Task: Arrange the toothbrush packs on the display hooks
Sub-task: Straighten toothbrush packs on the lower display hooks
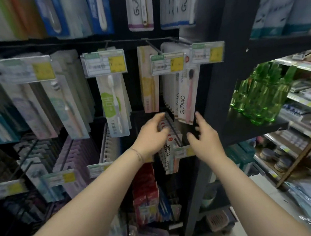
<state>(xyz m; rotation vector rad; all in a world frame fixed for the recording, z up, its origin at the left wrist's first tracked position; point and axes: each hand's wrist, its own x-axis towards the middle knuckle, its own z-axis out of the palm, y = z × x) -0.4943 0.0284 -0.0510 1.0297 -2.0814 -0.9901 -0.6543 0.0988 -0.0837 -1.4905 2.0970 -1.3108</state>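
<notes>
A row of white and orange toothbrush packs [168, 154] hangs on a black display hook [173, 129] in the lower middle of the rack. My left hand [151, 135] rests on the tops of these packs, fingers curled over them. My right hand [205, 136] hovers just right of the same hook, fingers spread and holding nothing. Above them hangs a pink GUDIAO toothbrush pack [187, 99] behind a price tag [167, 63]. A green and white pack [114, 106] hangs to the left.
Dense rows of packs fill the hooks to the left [36, 110] and above [138, 7]. A black upright panel [220, 73] bounds the rack on the right. Green bottles [261, 96] stand on a black shelf beside it. Red packs [146, 198] hang below.
</notes>
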